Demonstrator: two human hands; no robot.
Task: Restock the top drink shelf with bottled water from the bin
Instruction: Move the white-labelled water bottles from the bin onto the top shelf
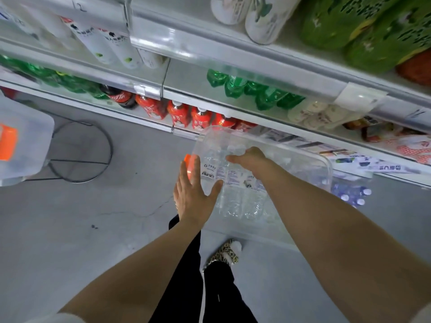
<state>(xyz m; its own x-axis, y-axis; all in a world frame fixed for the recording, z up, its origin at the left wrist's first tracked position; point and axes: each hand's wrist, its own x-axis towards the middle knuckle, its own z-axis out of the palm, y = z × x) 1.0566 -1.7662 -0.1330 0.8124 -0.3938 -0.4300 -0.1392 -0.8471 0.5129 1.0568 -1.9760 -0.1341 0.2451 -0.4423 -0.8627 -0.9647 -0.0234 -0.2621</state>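
A clear plastic bin with an orange latch stands on the floor below the shelves. Inside it lie several bottled waters with white labels. My right hand reaches down into the bin, its fingers curled round the upper end of one water bottle. My left hand is spread flat with straight fingers at the bin's left wall, just below the orange latch. The top drink shelf runs across the upper part of the view and carries white bottles.
Lower shelves carry green bottles, red-labelled bottles and a cola bottle. A second clear bin sits on a wire stool at left. A pack of blue-capped bottles lies right of the bin. My slippered foot stands before the bin.
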